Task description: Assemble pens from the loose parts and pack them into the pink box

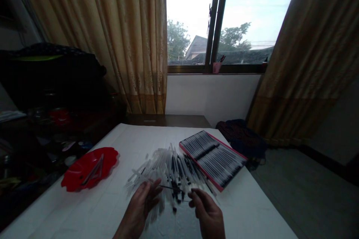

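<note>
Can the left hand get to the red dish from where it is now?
Probably yes: the red dish is on the same white table, left of the left hand, and nothing tall seems to stand between them. The hand may be holding a thin dark stick, though.

The pale tubes (pixel 159 160) look plastic (the glossy dish (pixel 75 167) too), the curtains (pixel 131 37) cloth.

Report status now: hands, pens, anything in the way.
Left hand holding thin dark stick; right hand pinched, contents too blurred to tell. Pens heaped loose. Box beside heap, plate off left, neither between hands.
</note>
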`<move>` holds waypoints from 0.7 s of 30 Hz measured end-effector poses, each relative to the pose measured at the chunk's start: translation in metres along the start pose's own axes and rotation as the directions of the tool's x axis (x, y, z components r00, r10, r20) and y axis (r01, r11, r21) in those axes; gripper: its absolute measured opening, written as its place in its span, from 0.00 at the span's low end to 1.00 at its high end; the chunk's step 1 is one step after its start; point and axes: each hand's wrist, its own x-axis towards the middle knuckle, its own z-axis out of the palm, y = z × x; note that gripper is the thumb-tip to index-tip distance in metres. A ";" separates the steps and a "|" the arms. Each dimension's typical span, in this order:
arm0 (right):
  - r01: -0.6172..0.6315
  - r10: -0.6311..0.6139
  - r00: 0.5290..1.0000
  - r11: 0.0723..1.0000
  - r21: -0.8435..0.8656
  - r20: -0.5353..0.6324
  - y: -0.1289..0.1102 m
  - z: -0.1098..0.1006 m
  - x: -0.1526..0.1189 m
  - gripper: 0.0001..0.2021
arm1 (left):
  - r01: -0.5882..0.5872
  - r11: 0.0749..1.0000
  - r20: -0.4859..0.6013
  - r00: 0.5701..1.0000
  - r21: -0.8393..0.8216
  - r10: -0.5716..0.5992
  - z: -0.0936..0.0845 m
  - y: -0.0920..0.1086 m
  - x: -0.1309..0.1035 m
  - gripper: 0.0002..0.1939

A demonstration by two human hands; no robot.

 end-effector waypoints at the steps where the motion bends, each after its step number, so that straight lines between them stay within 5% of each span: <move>1: 0.025 -0.025 1.000 1.000 -0.009 0.003 -0.002 0.002 -0.001 0.19 | -0.005 1.000 0.005 1.000 0.014 0.005 0.001 -0.001 0.000 0.17; 15: 0.086 -0.086 0.996 0.996 -0.002 0.031 -0.011 0.011 -0.005 0.20 | -0.069 0.996 0.039 0.997 0.055 0.067 0.010 -0.018 -0.006 0.21; 21: 0.225 -0.197 0.934 0.972 -0.065 0.297 -0.016 0.011 -0.010 0.13 | -0.033 0.992 0.018 0.999 0.118 0.031 0.024 -0.051 -0.016 0.24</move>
